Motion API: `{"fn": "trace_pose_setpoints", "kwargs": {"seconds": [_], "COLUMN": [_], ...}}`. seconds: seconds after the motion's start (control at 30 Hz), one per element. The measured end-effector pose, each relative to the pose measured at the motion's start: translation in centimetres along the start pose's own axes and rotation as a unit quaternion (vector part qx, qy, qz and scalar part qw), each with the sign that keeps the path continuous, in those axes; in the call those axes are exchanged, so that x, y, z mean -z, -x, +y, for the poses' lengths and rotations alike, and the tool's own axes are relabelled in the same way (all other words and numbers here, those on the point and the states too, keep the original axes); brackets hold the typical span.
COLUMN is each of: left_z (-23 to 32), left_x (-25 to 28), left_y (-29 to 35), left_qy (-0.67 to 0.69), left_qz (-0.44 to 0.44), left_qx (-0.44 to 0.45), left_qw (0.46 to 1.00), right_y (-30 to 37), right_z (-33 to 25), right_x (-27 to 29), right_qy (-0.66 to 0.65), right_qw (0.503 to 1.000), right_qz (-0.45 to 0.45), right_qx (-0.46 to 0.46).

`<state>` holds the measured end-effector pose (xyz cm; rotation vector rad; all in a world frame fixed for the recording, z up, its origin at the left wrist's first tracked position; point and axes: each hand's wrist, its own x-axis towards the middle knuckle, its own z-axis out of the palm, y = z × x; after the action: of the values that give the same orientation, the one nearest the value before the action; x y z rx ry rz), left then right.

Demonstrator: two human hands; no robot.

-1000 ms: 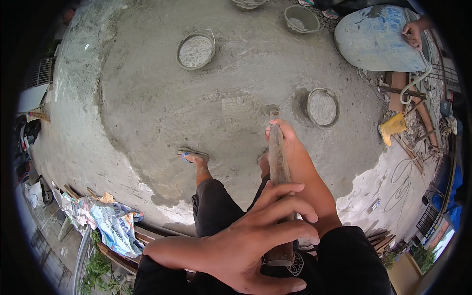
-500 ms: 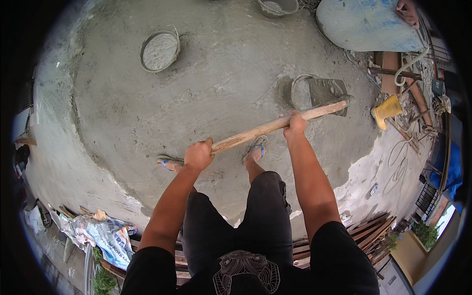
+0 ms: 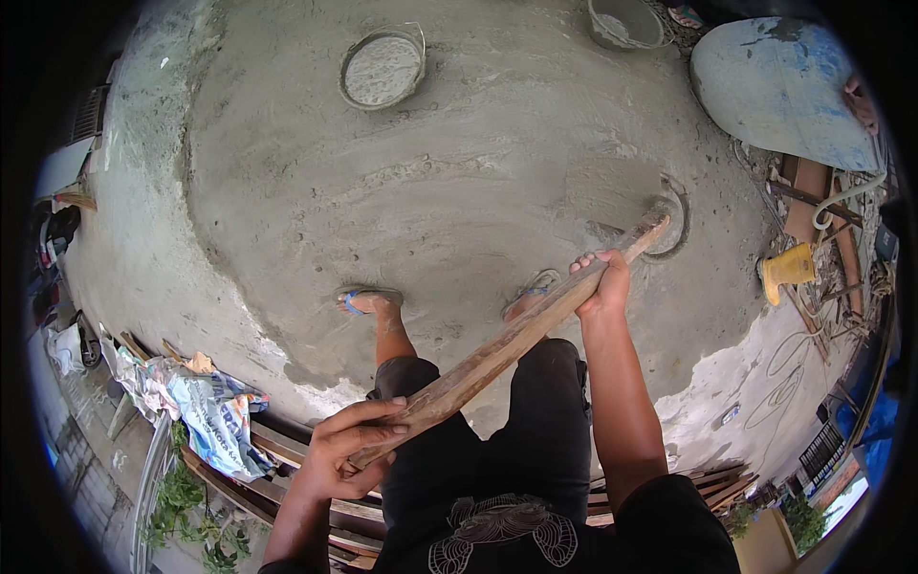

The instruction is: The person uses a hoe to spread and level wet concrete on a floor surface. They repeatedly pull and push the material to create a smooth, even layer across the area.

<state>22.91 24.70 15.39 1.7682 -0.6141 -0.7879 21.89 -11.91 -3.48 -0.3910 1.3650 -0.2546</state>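
Observation:
I hold a hoe by its long wooden handle, which slants across in front of my legs. My right hand is wrapped round the handle near its far end. At the near end, my left hand grips it, with the fingers over one side. The hoe's head is down in the wet grey mortar, coated in it, so its blade shows only partly. Beneath and around it spreads the mortar layer, streaked and smoothed in places. My sandalled feet stand in this layer.
A bucket of grey mix stands far ahead, with another bucket at the upper right. Beyond that, a hand rests by a blue-grey drum. A yellow boot lies among boards and hose. Planks and plastic sacks are behind me.
The handle's near end has come back toward me and down, with my left hand on it. The hoe head has turned and lies against the mortar. My view has shifted left.

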Motion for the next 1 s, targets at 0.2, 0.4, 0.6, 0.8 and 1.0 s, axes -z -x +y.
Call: {"fn": "trace_pose_setpoints", "kwargs": {"seconds": [0.2,0.4,0.6,0.8,1.0], "left_z": [-12.4,-20.5,-23.7,-24.8,-24.4], "left_x": [-1.3,0.6,11.2,19.6,25.8], "left_y": [-5.5,-12.7,-4.9,3.2,9.9], "left_qy": [0.337,0.465,0.455,0.44,0.38], "left_qz": [0.32,0.25,0.318,0.376,0.424], "left_qx": [-0.003,-0.111,-0.126,-0.108,-0.094], "left_qw": [0.886,0.842,0.822,0.808,0.817], "right_y": [-11.0,-19.0,-16.9,-9.9,-4.9], "right_z": [9.2,12.0,22.9,35.0,47.5], "right_x": [-6.5,-10.4,-15.8,-20.8,-22.3], "right_qy": [0.064,0.175,0.286,0.323,0.328], "right_qw": [0.997,0.982,0.958,0.946,0.941], "right_qz": [0.033,0.031,0.037,0.007,-0.033], "right_qx": [-0.011,0.069,-0.001,-0.031,-0.082]}}
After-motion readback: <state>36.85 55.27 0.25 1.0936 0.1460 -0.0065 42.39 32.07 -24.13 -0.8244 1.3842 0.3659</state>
